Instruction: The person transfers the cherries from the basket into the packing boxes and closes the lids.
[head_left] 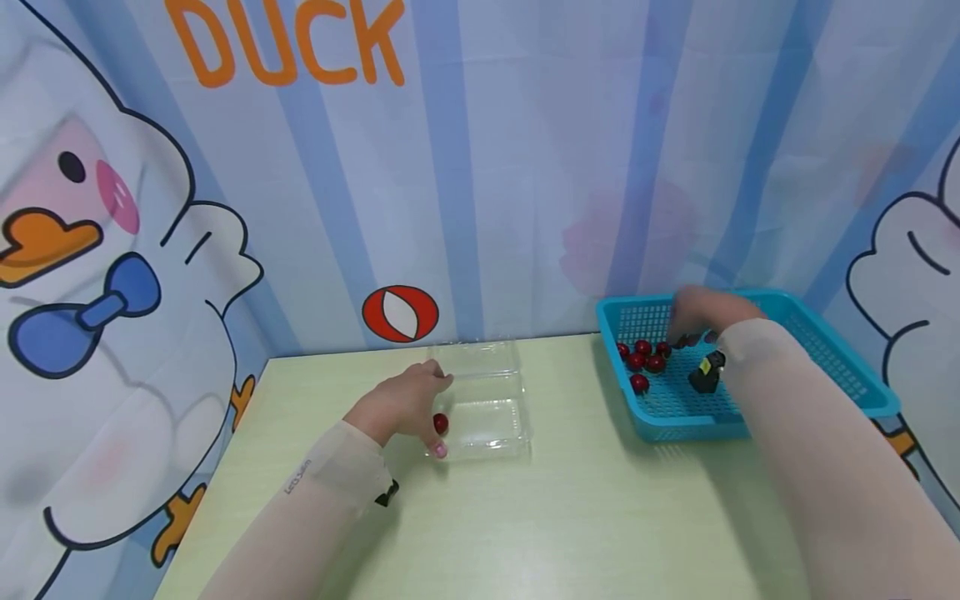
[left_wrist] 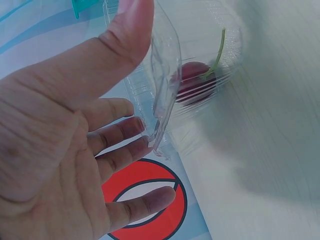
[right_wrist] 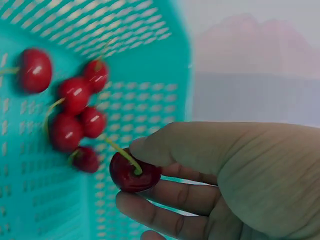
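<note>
My right hand [head_left: 701, 312] reaches into the blue plastic basket [head_left: 885, 404]. In the right wrist view it pinches a dark red cherry [right_wrist: 125, 175] with a green stem between thumb and fingers. Several more cherries [right_wrist: 75, 95] lie on the basket floor beside it. My left hand [head_left: 405, 404] is at the left edge of a clear plastic box [head_left: 487, 417], thumb and fingers spread along that side. In the left wrist view the fingers [left_wrist: 125, 150] are fairly straight and right at the clear rim. One cherry [left_wrist: 195, 82] with its stem lies inside the box.
Both containers stand on a pale wood-look table [head_left: 585, 517], the box in the middle and the basket to the right. A striped blue curtain [head_left: 525, 167] with duck drawings hangs directly behind the table. A small black device [head_left: 707, 372] sits at the right wrist.
</note>
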